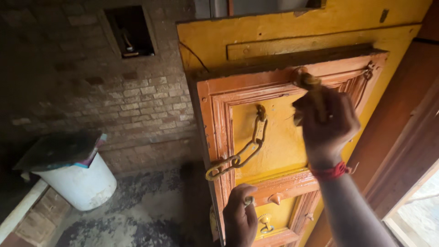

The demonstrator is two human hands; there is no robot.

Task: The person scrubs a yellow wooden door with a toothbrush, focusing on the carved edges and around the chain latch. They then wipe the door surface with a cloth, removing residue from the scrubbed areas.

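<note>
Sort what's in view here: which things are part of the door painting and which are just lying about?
In use:
paintbrush in right hand
orange door steadied by left hand
door chain

Lying about:
white bucket with dark lid
brick wall
wall niche

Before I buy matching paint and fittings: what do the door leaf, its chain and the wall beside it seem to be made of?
Door leaf: apparently wood, painted yellow with orange framing; carved mouldings and worn, streaky paint suggest it.
Chain: metal links coated in yellow paint, probably iron.
Wall: bare brick with visible mortar joints, unplastered.
</note>
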